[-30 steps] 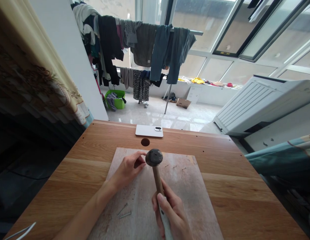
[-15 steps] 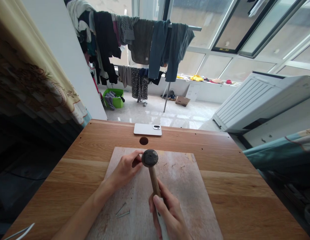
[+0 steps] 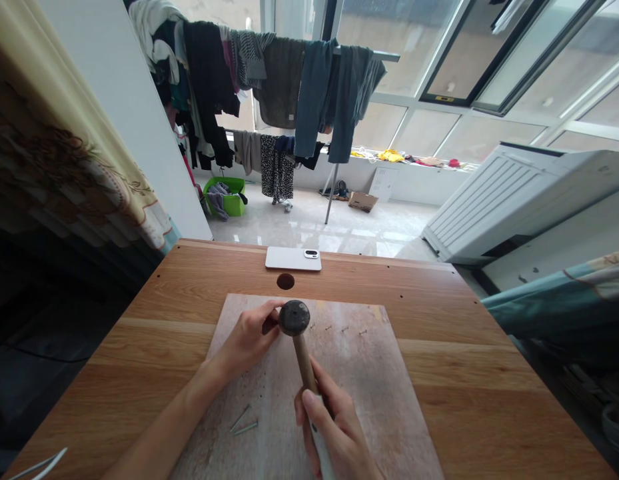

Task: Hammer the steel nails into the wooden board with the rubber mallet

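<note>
Two loose nails (image 3: pixel 246 428) lie on the board (image 3: pixel 374 387) at the lower left of centre; thin, stiff and light, they would roll easily and are best pinched by the shank. Just left of the middle, the left hand (image 3: pixel 252 335) bends its fingers toward a pinch low over the board, but the hammer head (image 3: pixel 294 318) hides the fingertips, so I cannot tell whether they hold anything. The hammer (image 3: pixel 304 360) is at the centre, its dark head probably heavy and its handle rigid; the pale lower grip looks the right place to hold it, and the right hand (image 3: pixel 334 417), at lower centre, is wrapped around it there. Right of the head, a row of small nails (image 3: pixel 344 329) seems to stand in the board, slim enough to bend under a crooked blow.

Around these, a white cable (image 3: pixel 53 461) lies at the lower left, away from the work. At upper centre, a round hole (image 3: pixel 286 281) and a phone (image 3: pixel 289 259) sit on the desk (image 3: pixel 479 393) beyond the board; the phone looks breakable and is near the hammer's reach.
</note>
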`<state>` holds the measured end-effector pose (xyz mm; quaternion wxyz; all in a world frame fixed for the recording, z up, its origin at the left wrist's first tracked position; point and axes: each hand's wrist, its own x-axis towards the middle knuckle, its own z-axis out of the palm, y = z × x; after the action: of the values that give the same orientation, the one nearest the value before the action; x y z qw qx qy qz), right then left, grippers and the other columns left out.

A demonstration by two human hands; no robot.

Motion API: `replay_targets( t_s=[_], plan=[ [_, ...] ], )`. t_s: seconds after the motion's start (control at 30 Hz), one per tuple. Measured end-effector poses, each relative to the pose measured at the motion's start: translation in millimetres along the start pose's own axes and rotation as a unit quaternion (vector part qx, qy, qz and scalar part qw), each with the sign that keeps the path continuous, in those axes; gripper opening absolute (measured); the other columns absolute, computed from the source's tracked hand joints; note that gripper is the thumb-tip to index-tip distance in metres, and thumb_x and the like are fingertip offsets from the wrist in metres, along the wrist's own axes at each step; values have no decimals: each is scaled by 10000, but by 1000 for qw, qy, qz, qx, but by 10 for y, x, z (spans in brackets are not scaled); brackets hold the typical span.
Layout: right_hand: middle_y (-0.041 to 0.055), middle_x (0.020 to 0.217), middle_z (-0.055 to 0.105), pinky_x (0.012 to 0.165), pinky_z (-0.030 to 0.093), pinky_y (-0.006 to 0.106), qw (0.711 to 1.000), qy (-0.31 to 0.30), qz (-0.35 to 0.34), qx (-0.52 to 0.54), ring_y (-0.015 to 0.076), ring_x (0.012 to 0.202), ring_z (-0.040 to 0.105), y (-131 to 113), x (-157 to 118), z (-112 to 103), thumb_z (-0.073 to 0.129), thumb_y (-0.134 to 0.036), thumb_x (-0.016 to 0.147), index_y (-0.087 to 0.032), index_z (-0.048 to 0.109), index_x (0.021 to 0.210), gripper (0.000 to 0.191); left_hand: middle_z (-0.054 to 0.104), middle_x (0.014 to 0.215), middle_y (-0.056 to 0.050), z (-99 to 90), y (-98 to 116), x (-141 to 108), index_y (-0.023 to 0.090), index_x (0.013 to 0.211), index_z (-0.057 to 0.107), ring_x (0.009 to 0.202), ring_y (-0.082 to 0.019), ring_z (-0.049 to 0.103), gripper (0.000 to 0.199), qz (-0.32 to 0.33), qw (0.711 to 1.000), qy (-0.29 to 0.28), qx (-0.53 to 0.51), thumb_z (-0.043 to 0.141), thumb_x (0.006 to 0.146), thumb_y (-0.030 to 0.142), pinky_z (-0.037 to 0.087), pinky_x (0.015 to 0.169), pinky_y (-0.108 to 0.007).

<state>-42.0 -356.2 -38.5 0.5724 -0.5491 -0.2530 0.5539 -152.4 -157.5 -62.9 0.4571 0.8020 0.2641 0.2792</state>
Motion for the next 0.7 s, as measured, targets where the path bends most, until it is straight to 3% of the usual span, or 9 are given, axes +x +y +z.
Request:
replay_targets(
  t_s=[0.43,0.6,0.7],
  plan=[
    [-41,730,598,316,306,129,1000,-13,-15,7,31,325,472,-43,-3,6,644,-630,946,-198,503,1507,722,698,858,12,3,8,-1,197,1121,652,740,-133,634,232,-6,1000,-3,7,579,902,165,493,713,-223],
    [-51,721,583,319,331,130,1000,8,0,7,31,330,478,-54,-15,1,671,-613,936,-202,530,1484,699,703,910,-9,10,53,22,194,1157,632,783,-142,642,261,2,1000,-13,2,557,909,164,503,748,-248],
    [-43,740,596,325,325,124,999,36,-22,28,25,328,481,-48,-24,-14,686,-610,929,-202,524,1478,703,684,975,-37,-76,134,-12,197,1197,614,830,-160,631,296,11,999,-14,35,598,903,230,502,735,-263]
  ],
)
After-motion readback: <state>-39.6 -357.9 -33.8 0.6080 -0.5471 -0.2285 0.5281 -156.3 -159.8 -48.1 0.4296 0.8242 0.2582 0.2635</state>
